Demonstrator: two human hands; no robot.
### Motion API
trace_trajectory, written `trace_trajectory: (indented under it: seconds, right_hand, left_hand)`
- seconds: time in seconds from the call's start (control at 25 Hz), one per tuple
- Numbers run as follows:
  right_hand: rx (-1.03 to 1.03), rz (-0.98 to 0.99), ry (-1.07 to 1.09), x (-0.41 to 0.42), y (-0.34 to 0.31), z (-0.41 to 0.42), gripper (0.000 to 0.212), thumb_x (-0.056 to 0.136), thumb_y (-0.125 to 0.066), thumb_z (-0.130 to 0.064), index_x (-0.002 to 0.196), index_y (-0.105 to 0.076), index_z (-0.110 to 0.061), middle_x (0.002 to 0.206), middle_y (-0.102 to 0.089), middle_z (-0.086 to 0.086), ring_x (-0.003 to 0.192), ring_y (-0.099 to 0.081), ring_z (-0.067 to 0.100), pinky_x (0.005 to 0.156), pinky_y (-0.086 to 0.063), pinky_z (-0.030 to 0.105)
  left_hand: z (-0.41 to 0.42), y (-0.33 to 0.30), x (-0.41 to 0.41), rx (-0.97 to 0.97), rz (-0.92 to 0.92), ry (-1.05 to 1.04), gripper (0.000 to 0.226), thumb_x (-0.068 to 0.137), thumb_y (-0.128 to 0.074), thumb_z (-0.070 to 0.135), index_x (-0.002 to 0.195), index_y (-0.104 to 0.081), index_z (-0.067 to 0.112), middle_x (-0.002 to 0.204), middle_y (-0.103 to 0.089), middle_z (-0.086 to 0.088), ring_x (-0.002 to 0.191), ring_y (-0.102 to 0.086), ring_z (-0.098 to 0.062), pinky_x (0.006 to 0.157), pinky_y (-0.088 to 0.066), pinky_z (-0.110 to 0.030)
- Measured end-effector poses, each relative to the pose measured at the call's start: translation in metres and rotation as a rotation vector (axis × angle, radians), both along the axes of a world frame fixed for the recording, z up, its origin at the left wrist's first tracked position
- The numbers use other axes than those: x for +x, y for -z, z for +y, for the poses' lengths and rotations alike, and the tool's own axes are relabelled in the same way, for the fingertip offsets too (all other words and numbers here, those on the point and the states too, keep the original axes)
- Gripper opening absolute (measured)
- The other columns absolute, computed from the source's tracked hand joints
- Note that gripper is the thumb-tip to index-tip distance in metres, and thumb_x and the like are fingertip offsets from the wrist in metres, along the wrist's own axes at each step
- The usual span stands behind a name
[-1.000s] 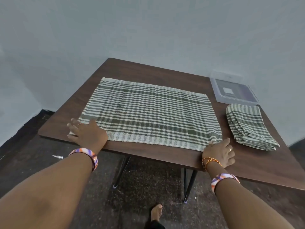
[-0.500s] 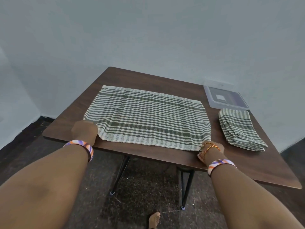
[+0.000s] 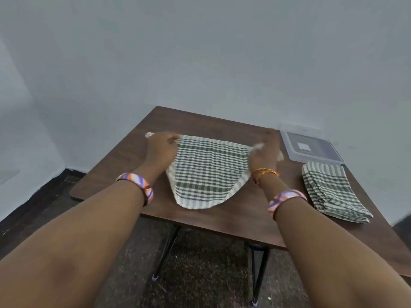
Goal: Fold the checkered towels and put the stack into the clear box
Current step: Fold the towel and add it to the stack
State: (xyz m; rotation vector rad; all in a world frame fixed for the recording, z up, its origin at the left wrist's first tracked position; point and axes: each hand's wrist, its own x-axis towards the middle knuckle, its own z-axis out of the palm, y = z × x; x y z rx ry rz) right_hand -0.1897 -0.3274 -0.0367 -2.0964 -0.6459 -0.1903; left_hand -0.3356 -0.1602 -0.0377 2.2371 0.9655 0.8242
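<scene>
Both hands moved from near edge to far edge since 0.5 s ago, carrying towel corners over. Left hand (image 3: pixel 161 150) grips one corner of checkered towel (image 3: pixel 208 174), centre frame on tabletop (image 3: pixel 106 174); right hand (image 3: pixel 264 152) grips the other. Folded towel stack (image 3: pixel 331 192) right of centre, clear box (image 3: pixel 311 146) just above it.

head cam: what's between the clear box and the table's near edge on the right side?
The stack of folded checkered towels lies there, right in front of the clear box; past it, bare table runs to the edge. Head view shows it.
</scene>
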Motion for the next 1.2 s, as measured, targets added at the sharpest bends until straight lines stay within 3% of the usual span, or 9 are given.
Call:
trace_trajectory:
  seconds: [0.2, 0.32, 0.52, 0.64, 0.76, 0.92, 1.0, 1.08, 1.2]
  right_hand:
    - [-0.193, -0.399, -0.577, -0.04, -0.036, 0.057, 0.046, 0.081, -0.04, 0.014, 0.126, -0.037, 0.006, 0.101, -0.052, 0.018, 0.083, -0.049, 0.026, 0.062, -0.034, 0.015]
    - [-0.096, -0.502, -0.608, -0.037, -0.04, 0.056, 0.03, 0.085, -0.043, 0.004, 0.115, -0.039, 0.007, 0.103, -0.047, 0.016, 0.085, -0.046, 0.021, 0.07, -0.039, 0.027]
    - [-0.035, -0.462, -0.614, -0.038, -0.055, 0.05, 0.034, 0.077, -0.046, 0.008, 0.111, -0.04, 0.005, 0.1, -0.039, 0.007, 0.081, -0.041, 0.016, 0.061, -0.031, 0.011]
    - [-0.062, -0.471, -0.553, -0.028, -0.059, 0.045, 0.041, 0.072, -0.048, 0.011, 0.112, -0.042, 0.002, 0.105, -0.043, 0.012, 0.082, -0.039, 0.013, 0.063, -0.033, 0.005]
    - [-0.202, -0.358, -0.333, -0.013, -0.052, 0.033, 0.044, 0.076, -0.05, 0.009, 0.118, -0.043, -0.004, 0.12, -0.045, 0.016, 0.095, -0.05, 0.027, 0.073, -0.042, 0.027]
    - [-0.915, -0.195, -0.041, 0.012, -0.046, 0.016, 0.031, 0.084, -0.056, -0.011, 0.116, -0.056, -0.009, 0.119, -0.06, 0.015, 0.112, -0.057, 0.035, 0.084, -0.052, 0.04]
    - [-1.082, -0.007, -0.117, 0.024, -0.064, 0.016, 0.015, 0.085, -0.059, -0.012, 0.097, -0.064, -0.004, 0.085, -0.073, 0.013, 0.103, -0.065, 0.032, 0.064, -0.056, 0.03]
    - [-0.867, 0.163, -0.183, 0.034, -0.095, 0.012, 0.013, 0.086, -0.06, -0.009, 0.073, -0.058, -0.007, 0.042, -0.062, 0.002, 0.064, -0.071, 0.016, 0.037, -0.048, 0.02]
    - [-0.298, 0.195, -0.232, 0.039, -0.135, -0.001, 0.032, 0.082, -0.071, -0.011, 0.062, -0.046, -0.013, 0.036, -0.052, 0.001, 0.024, -0.048, 0.003, 0.027, -0.036, 0.012]
  left_hand:
    - [-0.02, -0.054, 0.037, -0.33, -0.163, 0.487, 0.056, 0.087, -0.05, -0.003, 0.137, -0.045, 0.02, 0.125, -0.059, -0.001, 0.112, -0.058, -0.018, 0.087, -0.05, -0.028]
    - [-0.016, -0.069, 0.028, -0.436, -0.112, 0.626, 0.033, 0.085, -0.049, -0.01, 0.105, -0.061, 0.013, 0.085, -0.06, -0.003, 0.079, -0.057, -0.017, 0.066, -0.049, -0.025]
    - [-0.003, -0.083, 0.026, -0.526, -0.048, 0.702, 0.02, 0.085, -0.057, -0.005, 0.1, -0.065, 0.007, 0.074, -0.059, -0.001, 0.065, -0.055, -0.01, 0.06, -0.05, -0.02]
    - [0.002, -0.093, 0.025, -0.422, -0.014, 0.633, 0.008, 0.082, -0.067, 0.002, 0.082, -0.064, 0.01, 0.073, -0.06, -0.002, 0.063, -0.055, -0.008, 0.053, -0.048, -0.014]
    - [0.009, -0.1, 0.027, -0.384, -0.133, 0.517, 0.018, 0.079, -0.068, -0.003, 0.071, -0.06, 0.011, 0.077, -0.063, -0.007, 0.063, -0.057, -0.009, 0.047, -0.049, -0.01]
    - [0.027, -0.107, 0.032, -0.348, -0.323, 0.149, 0.029, 0.075, -0.066, -0.007, 0.057, -0.056, 0.013, 0.069, -0.063, -0.007, 0.058, -0.064, -0.013, 0.065, -0.059, -0.031]
    - [0.041, -0.113, 0.033, -0.291, -0.298, -0.01, 0.03, 0.077, -0.065, -0.003, 0.055, -0.053, 0.014, 0.059, -0.056, -0.004, 0.07, -0.071, -0.024, 0.078, -0.059, -0.038]
    - [0.053, -0.121, 0.029, -0.226, -0.24, -0.131, 0.028, 0.077, -0.064, 0.003, 0.056, -0.048, 0.013, 0.062, -0.056, -0.006, 0.087, -0.07, -0.032, 0.081, -0.058, -0.037]
    - [0.064, -0.135, 0.022, -0.175, -0.315, -0.188, 0.031, 0.074, -0.067, 0.002, 0.057, -0.044, 0.013, 0.062, -0.054, -0.006, 0.077, -0.065, -0.029, 0.081, -0.057, -0.04]
